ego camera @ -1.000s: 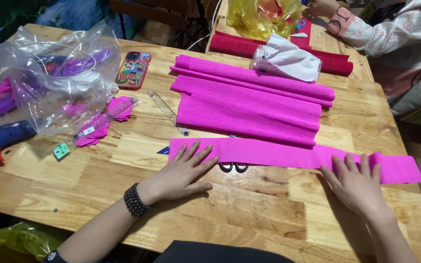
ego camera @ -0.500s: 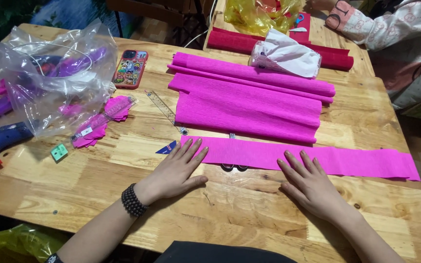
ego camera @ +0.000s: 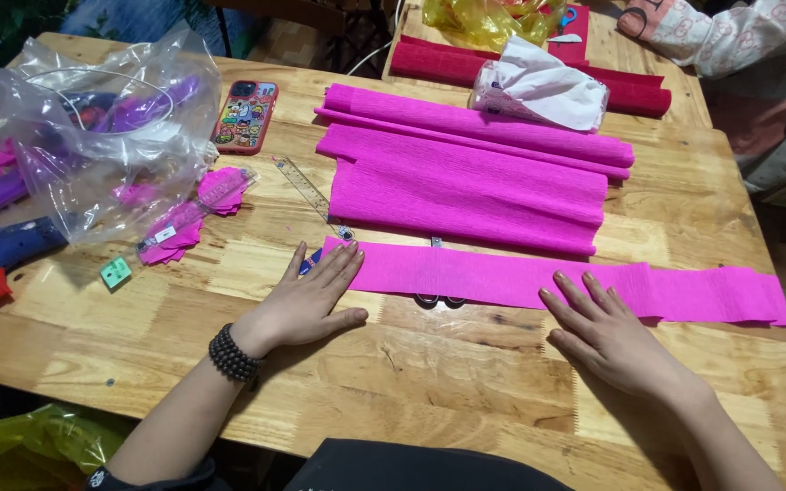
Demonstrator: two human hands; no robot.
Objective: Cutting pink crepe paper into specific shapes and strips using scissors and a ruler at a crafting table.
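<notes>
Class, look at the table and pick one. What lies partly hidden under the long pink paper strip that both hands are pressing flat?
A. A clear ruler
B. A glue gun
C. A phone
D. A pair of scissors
D. Dark scissors handles poke out from under the near edge of the pink strip, between the left hand and the right hand, both flat on the table.

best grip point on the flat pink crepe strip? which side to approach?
Probably the strip's free right end, from the right table edge. It lies flat; the left hand pins its left end, the right hand its near edge mid-length, so pinch the ragged end.
</notes>
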